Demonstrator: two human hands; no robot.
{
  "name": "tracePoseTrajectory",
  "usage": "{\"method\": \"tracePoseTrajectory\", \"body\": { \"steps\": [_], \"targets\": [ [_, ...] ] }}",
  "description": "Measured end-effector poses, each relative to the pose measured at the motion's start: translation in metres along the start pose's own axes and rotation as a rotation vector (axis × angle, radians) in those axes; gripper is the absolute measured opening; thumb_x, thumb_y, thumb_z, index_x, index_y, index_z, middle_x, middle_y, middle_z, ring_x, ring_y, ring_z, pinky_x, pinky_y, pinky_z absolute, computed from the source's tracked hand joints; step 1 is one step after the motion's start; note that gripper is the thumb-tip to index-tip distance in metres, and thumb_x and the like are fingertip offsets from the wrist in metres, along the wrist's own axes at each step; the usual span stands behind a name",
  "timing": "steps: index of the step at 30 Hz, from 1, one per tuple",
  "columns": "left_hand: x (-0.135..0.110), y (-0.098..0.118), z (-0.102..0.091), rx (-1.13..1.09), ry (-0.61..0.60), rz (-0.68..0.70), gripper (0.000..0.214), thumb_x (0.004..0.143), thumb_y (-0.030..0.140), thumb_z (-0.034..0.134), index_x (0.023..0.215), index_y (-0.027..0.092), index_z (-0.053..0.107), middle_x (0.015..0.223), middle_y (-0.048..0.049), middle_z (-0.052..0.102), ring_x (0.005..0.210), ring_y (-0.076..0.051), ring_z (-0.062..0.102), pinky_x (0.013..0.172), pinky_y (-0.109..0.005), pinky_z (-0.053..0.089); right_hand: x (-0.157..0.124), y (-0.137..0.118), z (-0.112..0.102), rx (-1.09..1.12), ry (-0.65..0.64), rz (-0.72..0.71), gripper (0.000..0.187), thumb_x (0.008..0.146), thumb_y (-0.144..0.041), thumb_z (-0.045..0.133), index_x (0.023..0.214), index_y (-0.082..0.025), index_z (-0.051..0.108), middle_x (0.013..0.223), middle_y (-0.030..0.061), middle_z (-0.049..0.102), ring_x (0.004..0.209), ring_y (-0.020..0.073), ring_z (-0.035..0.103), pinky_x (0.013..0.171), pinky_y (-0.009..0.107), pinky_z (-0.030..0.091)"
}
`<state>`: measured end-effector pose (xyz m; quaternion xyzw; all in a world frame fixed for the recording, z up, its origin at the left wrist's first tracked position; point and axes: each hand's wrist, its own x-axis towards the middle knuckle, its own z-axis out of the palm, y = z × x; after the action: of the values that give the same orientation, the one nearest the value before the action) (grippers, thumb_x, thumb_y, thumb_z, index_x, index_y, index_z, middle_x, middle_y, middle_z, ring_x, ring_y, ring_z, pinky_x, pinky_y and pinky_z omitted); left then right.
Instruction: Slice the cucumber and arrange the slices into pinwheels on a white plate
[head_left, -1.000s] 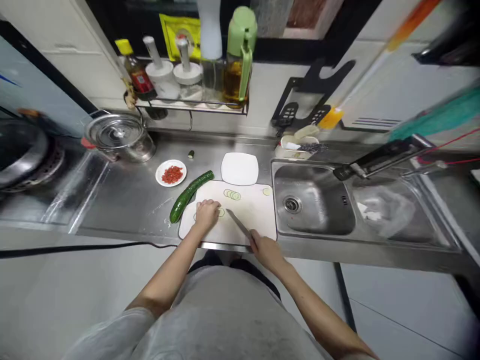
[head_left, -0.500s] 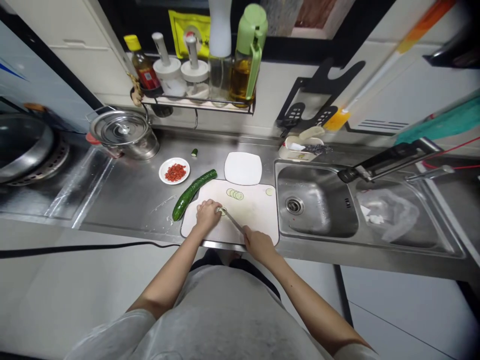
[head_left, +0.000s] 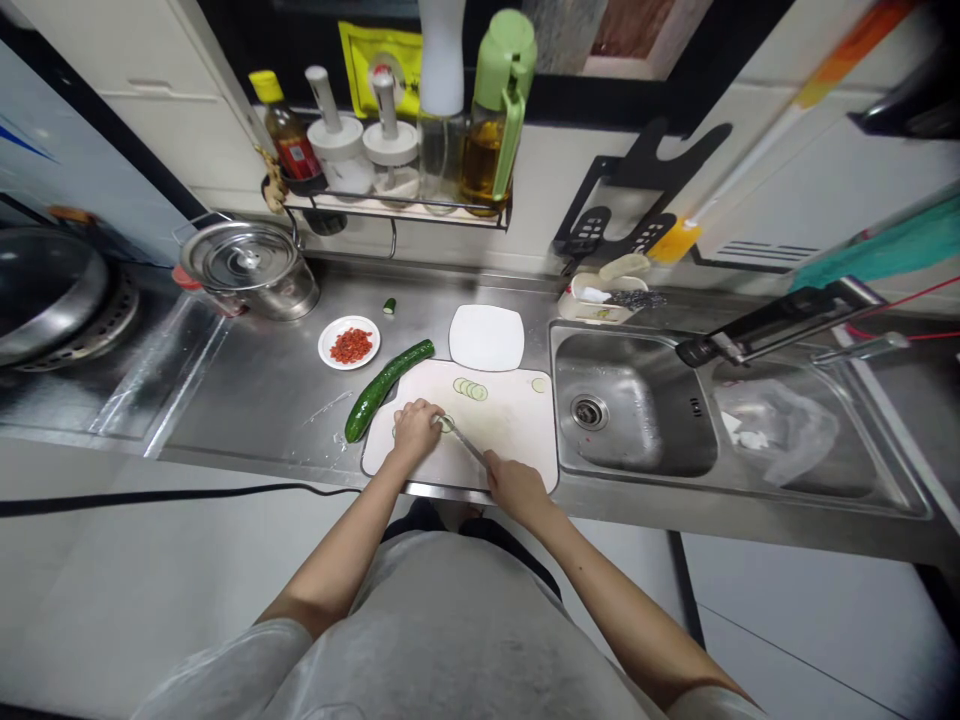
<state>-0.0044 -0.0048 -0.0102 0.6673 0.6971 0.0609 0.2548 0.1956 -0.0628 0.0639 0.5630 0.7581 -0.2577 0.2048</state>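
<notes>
Over the white cutting board [head_left: 517, 430], my left hand [head_left: 416, 430] is closed around a cut cucumber piece [head_left: 447, 424], mostly hidden beneath the fingers. My right hand [head_left: 519, 487] grips a knife [head_left: 472, 447] by its handle, and the blade reaches the cut face of that piece. Several overlapping cucumber slices [head_left: 470, 389] lie higher on the board, with a single slice [head_left: 538, 385] near its top right corner. A long green cucumber [head_left: 386, 395] rests along the board's left edge, partly on the counter.
Behind the board is a white square plate [head_left: 487, 337]. A small white plate [head_left: 325, 352] bears chopped red bits, with a cucumber end [head_left: 389, 305] nearby. The sink [head_left: 637, 400] lies right; a lidded steel pot [head_left: 255, 270] stands left. Bottles fill a wall rack [head_left: 405, 207].
Both hands stay in nearly the same place. The knife and the cucumber piece show hardly any shift.
</notes>
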Motion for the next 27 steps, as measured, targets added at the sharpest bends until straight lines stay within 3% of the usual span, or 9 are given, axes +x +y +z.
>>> {"method": "tracePoseTrajectory", "body": {
  "steps": [9, 27],
  "targets": [
    [0.001, -0.001, 0.000, -0.010, -0.008, -0.007, 0.026, 0.082, 0.025, 0.054, 0.102, 0.030, 0.068, 0.109, -0.0053, 0.060, 0.107, -0.024, 0.049, 0.092, -0.041, 0.032, 0.002, 0.000, -0.010, -0.031, -0.045, -0.012, 0.031, 0.094, -0.021, 0.030, 0.120, -0.020, 0.047, 0.094, 0.0108, 0.069, 0.091, 0.0226, 0.064, 0.068, 0.028, 0.038],
    [0.001, 0.002, -0.002, 0.005, -0.030, -0.024, 0.025, 0.082, 0.025, 0.055, 0.103, 0.030, 0.068, 0.109, -0.0053, 0.060, 0.109, -0.025, 0.049, 0.092, -0.041, 0.032, 0.013, 0.001, -0.002, -0.035, -0.075, -0.022, 0.032, 0.091, -0.012, 0.031, 0.119, -0.018, 0.046, 0.097, 0.0135, 0.068, 0.091, 0.0241, 0.065, 0.069, 0.031, 0.043]
  ]
}}
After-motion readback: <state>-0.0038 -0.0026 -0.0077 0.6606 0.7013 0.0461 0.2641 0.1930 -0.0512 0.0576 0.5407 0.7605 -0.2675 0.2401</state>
